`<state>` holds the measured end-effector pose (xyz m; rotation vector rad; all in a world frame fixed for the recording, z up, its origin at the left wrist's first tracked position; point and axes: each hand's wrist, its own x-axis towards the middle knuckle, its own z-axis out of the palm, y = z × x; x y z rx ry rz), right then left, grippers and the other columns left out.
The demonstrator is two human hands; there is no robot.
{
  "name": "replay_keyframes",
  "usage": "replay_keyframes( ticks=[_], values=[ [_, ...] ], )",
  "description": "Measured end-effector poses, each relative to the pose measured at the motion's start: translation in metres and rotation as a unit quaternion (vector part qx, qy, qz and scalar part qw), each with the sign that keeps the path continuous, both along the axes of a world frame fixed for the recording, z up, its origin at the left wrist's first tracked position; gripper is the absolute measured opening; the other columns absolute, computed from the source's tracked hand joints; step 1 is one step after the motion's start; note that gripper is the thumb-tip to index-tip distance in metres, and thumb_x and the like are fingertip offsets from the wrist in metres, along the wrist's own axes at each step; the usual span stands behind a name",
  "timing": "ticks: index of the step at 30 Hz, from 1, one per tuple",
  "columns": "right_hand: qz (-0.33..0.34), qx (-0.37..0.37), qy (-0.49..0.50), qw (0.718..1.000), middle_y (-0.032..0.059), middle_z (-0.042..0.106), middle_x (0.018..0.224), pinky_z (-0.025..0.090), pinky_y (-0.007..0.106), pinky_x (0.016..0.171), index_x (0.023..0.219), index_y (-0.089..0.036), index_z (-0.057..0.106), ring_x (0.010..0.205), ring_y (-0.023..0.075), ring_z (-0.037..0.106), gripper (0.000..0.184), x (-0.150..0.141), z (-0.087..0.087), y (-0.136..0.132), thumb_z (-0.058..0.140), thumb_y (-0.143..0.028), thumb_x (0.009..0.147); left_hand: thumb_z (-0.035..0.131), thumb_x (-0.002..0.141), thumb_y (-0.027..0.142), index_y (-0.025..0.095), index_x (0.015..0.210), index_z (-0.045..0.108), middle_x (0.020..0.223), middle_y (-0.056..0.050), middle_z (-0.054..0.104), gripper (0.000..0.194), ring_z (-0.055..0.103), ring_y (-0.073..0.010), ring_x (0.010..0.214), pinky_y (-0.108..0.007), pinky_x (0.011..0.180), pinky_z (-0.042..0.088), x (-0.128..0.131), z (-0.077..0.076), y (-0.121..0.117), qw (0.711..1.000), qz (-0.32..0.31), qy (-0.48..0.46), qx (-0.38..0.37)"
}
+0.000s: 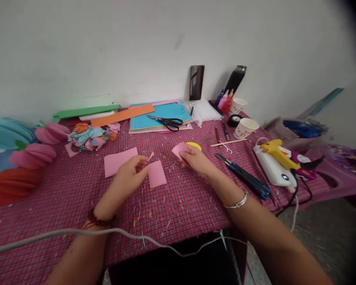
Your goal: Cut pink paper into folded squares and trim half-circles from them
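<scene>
My left hand is closed, with a thin strip of pink paper sticking out at its fingertips. Just under those fingers a pink paper square lies on the checked cloth. Beside and partly behind the same hand rests a larger pink paper sheet. Between thumb and fingers, my right hand grips a pink paper piece raised over the cloth. Behind that hand a yellow round thing shows in part; its kind is hidden.
Black scissors lie on blue paper sheets. At right are a utility knife, a yellow glue gun and paper cups. Paper scraps and paper pumpkins sit left. A white cable crosses in front.
</scene>
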<state>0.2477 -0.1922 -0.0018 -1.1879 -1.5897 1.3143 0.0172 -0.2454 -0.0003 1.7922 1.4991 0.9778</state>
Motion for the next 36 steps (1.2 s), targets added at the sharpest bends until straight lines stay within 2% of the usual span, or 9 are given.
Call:
replay_keyframes(
  ticks=[6,12,16,19,24,29,31,33,36],
  values=[
    [0.019,-0.044,0.033,0.998,-0.0084,0.042,0.054,0.026,0.022,0.041,0.073,-0.022,0.043,0.041,0.0079,0.033,0.011,0.000,-0.018,-0.005,0.048,-0.028,0.081,0.064,0.072,0.020,0.019,0.119,0.060,0.113,-0.011,0.064,0.047,0.057,-0.0295,0.106,-0.050,0.096,0.043,0.000,-0.010,0.001,0.983,-0.050,0.172,0.032],
    [0.042,-0.028,0.008,0.999,-0.0059,0.048,0.058,0.030,0.023,0.044,0.077,-0.021,0.050,0.047,0.0101,0.040,0.008,0.000,-0.025,-0.005,0.052,-0.028,0.081,0.058,0.068,0.009,0.023,0.124,0.057,0.112,-0.008,0.062,0.057,0.056,-0.0266,0.106,-0.047,0.096,0.043,0.005,-0.013,0.000,0.987,-0.071,0.142,0.026],
    [0.056,-0.028,0.035,0.997,-0.0015,0.056,0.067,0.038,0.025,0.053,0.078,-0.019,0.055,0.058,0.0126,0.048,0.009,0.002,-0.026,-0.004,0.055,-0.028,0.079,0.053,0.070,0.009,0.020,0.095,0.064,0.088,-0.003,0.060,0.029,0.059,-0.0200,0.082,-0.034,0.073,0.047,0.001,-0.015,0.002,0.995,-0.053,0.089,0.014],
    [0.058,-0.062,0.085,0.993,-0.0001,0.061,0.073,0.042,0.026,0.059,0.085,-0.018,0.059,0.063,0.0135,0.053,0.014,0.003,-0.023,-0.006,0.061,-0.030,0.078,0.052,0.073,0.011,0.019,0.071,0.059,0.075,0.000,0.058,0.012,0.057,-0.0175,0.072,-0.030,0.067,0.044,0.000,-0.011,0.003,0.996,-0.048,0.074,0.016],
    [0.102,-0.087,0.195,0.972,0.0016,0.066,0.078,0.048,0.029,0.068,0.089,-0.017,0.064,0.068,0.0144,0.058,0.034,0.009,-0.010,-0.011,0.073,-0.045,0.072,0.052,0.073,0.012,0.020,0.077,0.060,0.079,-0.001,0.061,0.012,0.058,-0.0175,0.076,-0.030,0.070,0.045,0.002,-0.003,0.002,0.998,-0.001,0.026,0.065],
    [0.246,-0.019,0.142,0.959,0.0050,0.065,0.098,0.047,0.034,0.084,0.091,-0.020,0.069,0.092,0.0185,0.060,0.032,0.016,0.011,-0.019,0.069,-0.050,0.079,0.057,0.075,0.014,0.021,0.078,0.062,0.082,-0.001,0.061,0.010,0.058,-0.0178,0.080,-0.030,0.074,0.045,0.009,-0.001,-0.005,0.991,0.053,-0.023,0.119],
    [0.279,0.025,0.114,0.953,0.0041,0.062,0.102,0.044,0.034,0.089,0.083,-0.021,0.068,0.099,0.0187,0.057,0.026,0.015,0.015,-0.021,0.068,-0.047,0.081,0.061,0.077,0.019,0.020,0.077,0.064,0.075,0.000,0.061,0.003,0.056,-0.0160,0.073,-0.027,0.068,0.044,0.012,0.001,-0.007,0.992,0.067,-0.066,0.082],
    [0.285,0.040,0.096,0.953,0.0024,0.058,0.093,0.045,0.032,0.084,0.076,-0.020,0.066,0.090,0.0165,0.056,0.025,0.012,0.014,-0.022,0.067,-0.044,0.082,0.065,0.076,0.025,0.019,0.075,0.064,0.068,0.002,0.059,0.006,0.051,-0.0125,0.061,-0.024,0.058,0.040,0.016,0.004,-0.009,0.986,0.069,-0.153,0.006],
    [0.259,0.002,0.098,0.961,-0.0001,0.056,0.082,0.045,0.028,0.073,0.080,-0.019,0.065,0.076,0.0133,0.054,0.022,0.009,0.006,-0.023,0.067,-0.041,0.083,0.070,0.074,0.030,0.017,0.072,0.061,0.059,0.005,0.055,0.016,0.041,-0.0065,0.046,-0.019,0.044,0.028,0.020,0.007,-0.011,0.941,0.065,-0.314,-0.106]
  ],
)
